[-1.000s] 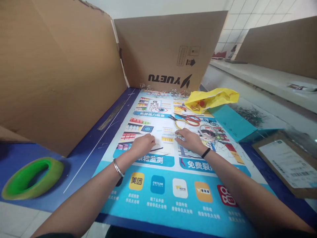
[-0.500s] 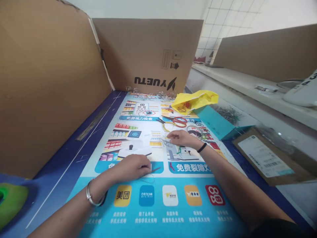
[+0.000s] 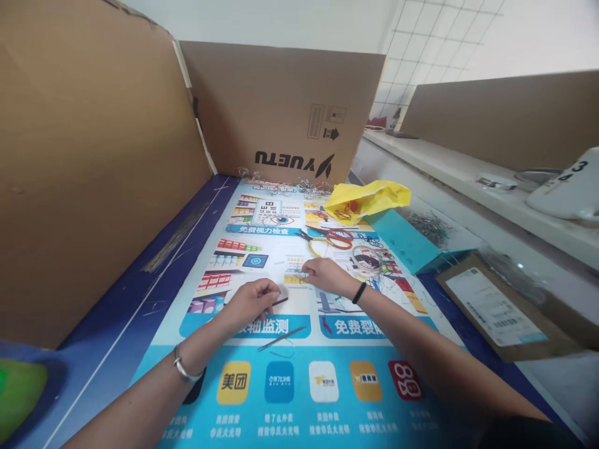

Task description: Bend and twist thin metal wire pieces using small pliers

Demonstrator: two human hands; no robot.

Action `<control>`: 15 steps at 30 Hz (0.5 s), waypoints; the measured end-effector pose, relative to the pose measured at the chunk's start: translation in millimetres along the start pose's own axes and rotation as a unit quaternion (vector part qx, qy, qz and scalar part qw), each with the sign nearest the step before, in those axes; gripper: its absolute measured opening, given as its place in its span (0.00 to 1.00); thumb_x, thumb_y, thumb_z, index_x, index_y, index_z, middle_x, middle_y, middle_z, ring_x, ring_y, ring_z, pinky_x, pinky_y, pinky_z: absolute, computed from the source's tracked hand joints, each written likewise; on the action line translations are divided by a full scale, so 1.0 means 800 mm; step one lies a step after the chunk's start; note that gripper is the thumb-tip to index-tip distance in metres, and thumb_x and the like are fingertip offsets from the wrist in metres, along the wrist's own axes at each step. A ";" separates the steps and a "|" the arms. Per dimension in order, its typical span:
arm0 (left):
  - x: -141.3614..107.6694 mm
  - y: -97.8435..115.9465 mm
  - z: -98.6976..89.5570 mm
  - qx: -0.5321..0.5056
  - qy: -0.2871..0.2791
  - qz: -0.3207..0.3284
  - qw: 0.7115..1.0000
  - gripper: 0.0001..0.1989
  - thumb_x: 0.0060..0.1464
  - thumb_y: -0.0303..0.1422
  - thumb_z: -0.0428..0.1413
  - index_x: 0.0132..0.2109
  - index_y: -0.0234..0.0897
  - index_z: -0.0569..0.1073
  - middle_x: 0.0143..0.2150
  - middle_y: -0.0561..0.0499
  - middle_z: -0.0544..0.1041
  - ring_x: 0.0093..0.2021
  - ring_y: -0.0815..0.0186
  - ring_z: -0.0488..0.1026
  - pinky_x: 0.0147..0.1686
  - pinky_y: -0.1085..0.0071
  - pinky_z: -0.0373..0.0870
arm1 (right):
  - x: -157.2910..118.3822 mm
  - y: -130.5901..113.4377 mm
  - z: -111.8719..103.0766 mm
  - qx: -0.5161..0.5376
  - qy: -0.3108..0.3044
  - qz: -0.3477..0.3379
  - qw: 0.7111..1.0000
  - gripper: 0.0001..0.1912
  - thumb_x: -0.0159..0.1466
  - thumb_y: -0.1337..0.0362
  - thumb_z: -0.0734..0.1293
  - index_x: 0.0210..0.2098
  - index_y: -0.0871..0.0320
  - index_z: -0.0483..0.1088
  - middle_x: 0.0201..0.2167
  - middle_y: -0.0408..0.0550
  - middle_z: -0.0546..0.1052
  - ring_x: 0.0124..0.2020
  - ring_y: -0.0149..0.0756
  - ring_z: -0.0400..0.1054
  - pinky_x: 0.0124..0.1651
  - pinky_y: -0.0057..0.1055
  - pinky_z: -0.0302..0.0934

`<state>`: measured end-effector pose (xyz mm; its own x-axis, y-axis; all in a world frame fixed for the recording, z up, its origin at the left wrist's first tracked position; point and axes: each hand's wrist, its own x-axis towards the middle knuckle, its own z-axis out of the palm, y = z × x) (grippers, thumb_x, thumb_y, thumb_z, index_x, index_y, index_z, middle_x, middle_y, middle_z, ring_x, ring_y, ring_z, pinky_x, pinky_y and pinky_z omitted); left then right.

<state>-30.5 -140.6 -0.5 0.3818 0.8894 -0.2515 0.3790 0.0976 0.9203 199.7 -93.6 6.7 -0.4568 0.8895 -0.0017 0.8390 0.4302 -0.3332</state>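
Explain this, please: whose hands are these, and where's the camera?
No machine: a person's left hand and right hand, both bare, filmed by a camera worn on the head, looking forward and down. On a printed poster lie red-handled scissors, yellow-handled pliers and a thin dark stick. A yellow bag and a blue box sit farther right. The right hand pinches what looks like thin wire. The left hand is curled; I can't tell whether it holds anything.

Gap between hands (image 3: 253, 304), cardboard walls (image 3: 103, 168) left and ahead
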 end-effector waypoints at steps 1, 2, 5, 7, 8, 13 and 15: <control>0.002 -0.002 -0.001 -0.006 0.015 0.003 1.000 0.11 0.49 0.40 0.52 0.35 0.38 0.69 0.21 0.56 0.71 0.17 0.74 0.64 0.19 0.78 0.59 | 0.006 -0.005 0.002 0.003 -0.006 -0.005 1.000 0.07 0.56 0.68 0.64 0.34 0.58 0.72 0.28 0.45 0.75 0.30 0.32 0.67 0.31 0.24 0.53; 0.003 -0.004 -0.003 -0.011 0.028 0.008 1.000 0.11 0.49 0.40 0.52 0.35 0.38 0.69 0.20 0.57 0.71 0.18 0.74 0.65 0.19 0.77 0.61 | 0.012 -0.012 0.004 0.006 -0.011 -0.009 1.000 0.07 0.55 0.68 0.64 0.33 0.58 0.72 0.28 0.45 0.75 0.30 0.31 0.67 0.30 0.24 0.53; 0.009 -0.010 -0.010 -0.022 0.071 0.022 0.997 0.09 0.48 0.39 0.52 0.34 0.38 0.69 0.20 0.58 0.69 0.18 0.73 0.65 0.21 0.76 0.63 | 0.033 -0.038 0.012 0.018 -0.023 -0.029 0.999 0.08 0.54 0.69 0.64 0.34 0.59 0.72 0.28 0.45 0.75 0.30 0.31 0.67 0.30 0.24 0.53; 0.013 -0.013 -0.015 -0.026 0.096 0.027 0.995 0.09 0.48 0.38 0.52 0.33 0.38 0.68 0.19 0.59 0.68 0.18 0.73 0.64 0.20 0.76 0.63 | 0.045 -0.056 0.014 0.028 -0.031 -0.045 0.998 0.09 0.54 0.69 0.64 0.35 0.60 0.73 0.29 0.45 0.76 0.31 0.31 0.67 0.31 0.24 0.54; 0.015 -0.015 -0.018 -0.028 0.108 0.032 0.993 0.08 0.48 0.38 0.52 0.33 0.38 0.68 0.19 0.59 0.67 0.18 0.73 0.64 0.20 0.76 0.63 | 0.049 -0.063 0.013 0.033 -0.038 -0.053 0.997 0.09 0.55 0.68 0.64 0.35 0.59 0.73 0.29 0.45 0.76 0.31 0.31 0.67 0.32 0.24 0.54; 0.022 -0.023 -0.033 0.022 0.157 0.067 0.985 0.09 0.49 0.33 0.50 0.38 0.38 0.69 0.28 0.54 0.72 0.24 0.71 0.68 0.23 0.75 0.65 | 0.049 -0.062 -0.017 0.083 -0.055 -0.032 0.995 0.15 0.55 0.66 0.66 0.42 0.60 0.71 0.31 0.45 0.76 0.31 0.30 0.68 0.33 0.23 0.57; 0.023 -0.026 -0.040 0.086 0.187 0.078 0.976 0.10 0.48 0.32 0.51 0.40 0.38 0.70 0.34 0.52 0.73 0.28 0.70 0.69 0.28 0.74 0.66 | 0.039 -0.047 -0.031 0.076 -0.034 -0.014 0.996 0.14 0.55 0.67 0.66 0.41 0.61 0.72 0.31 0.46 0.76 0.32 0.32 0.69 0.34 0.24 0.58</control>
<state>-58.1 -111.7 -14.4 0.1245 0.9912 0.0443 0.4884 -0.1000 0.8669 161.4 -78.5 42.4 -0.5033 0.8626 -0.0514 0.7727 0.4226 -0.4736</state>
